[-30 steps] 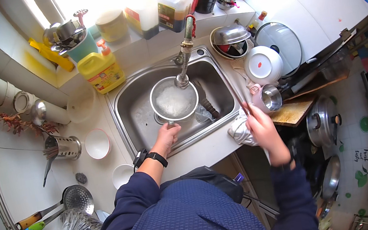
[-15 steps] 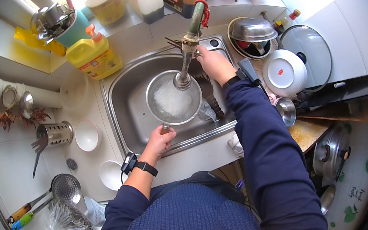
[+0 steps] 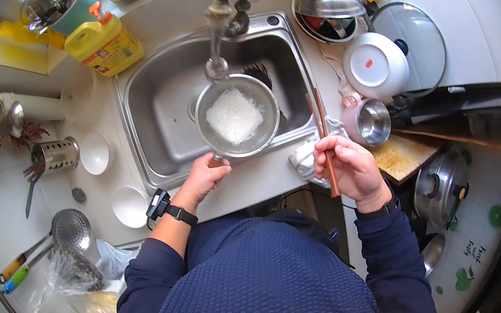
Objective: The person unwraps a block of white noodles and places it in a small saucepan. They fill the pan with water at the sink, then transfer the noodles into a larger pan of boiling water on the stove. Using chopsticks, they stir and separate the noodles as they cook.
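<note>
Near the front edge of the worktop [image 3: 257, 178], gripping a pan [image 3: 212, 139] by its mostly hidden handle [image 3: 217, 161] with left hand [image 3: 205, 178]. Holding partly covered brown chopsticks [image 3: 332, 173] in right hand [image 3: 354, 169].

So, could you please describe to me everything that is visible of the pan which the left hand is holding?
The pan is round and silvery grey, apparently metal, with a pale rim and a short visible piece of brownish handle. It sits roughly level, opening upward, and contains a squarish white mass in what looks like clear liquid. The left hand grips the handle. The pan is over the sink, close to the faucet; whether its underside touches anything is hidden.
</note>
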A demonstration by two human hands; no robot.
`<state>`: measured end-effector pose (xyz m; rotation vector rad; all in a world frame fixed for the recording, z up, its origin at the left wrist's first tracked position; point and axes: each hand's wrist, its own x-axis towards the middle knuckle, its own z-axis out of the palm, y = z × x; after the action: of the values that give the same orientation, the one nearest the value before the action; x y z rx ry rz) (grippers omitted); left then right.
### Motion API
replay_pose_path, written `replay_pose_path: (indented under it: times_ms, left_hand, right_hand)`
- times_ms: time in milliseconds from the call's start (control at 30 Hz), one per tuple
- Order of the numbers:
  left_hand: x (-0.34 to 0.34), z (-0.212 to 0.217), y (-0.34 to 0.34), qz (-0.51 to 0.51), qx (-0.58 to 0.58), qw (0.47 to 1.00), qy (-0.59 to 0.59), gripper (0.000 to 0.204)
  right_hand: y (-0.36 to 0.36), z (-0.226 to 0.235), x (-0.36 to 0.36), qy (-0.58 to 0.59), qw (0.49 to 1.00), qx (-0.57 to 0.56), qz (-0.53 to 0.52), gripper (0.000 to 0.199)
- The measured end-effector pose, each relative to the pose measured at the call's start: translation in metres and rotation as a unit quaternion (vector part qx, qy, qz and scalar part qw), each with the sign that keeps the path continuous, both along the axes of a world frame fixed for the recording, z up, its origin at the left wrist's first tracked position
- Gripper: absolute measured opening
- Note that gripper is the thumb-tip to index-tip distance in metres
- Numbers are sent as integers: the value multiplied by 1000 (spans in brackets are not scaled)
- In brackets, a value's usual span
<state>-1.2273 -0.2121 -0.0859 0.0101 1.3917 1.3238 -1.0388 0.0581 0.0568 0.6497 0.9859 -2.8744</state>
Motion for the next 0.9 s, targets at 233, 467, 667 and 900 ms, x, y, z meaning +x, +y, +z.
replay_pose_path:
  times_ms: [233, 467, 667, 900]
  left_hand:
    - [79, 24, 10, -2, 25, 999, -35, 15]
    - [143, 43, 25, 10, 85, 996, -25, 14]
    - [154, 53, 24, -17, 95, 995, -36, 15]
    - [125, 53, 16, -50, 104, 992, -50, 14]
  right_hand:
    - [-43, 22, 50, 54, 980, -174, 84, 56]
    - [-40, 4, 92, 86, 963, -246, -72, 57]
    - [-20, 14, 105, 62, 996, 20, -65, 85]
    - [-25, 12, 91, -29, 955, 283, -87, 52]
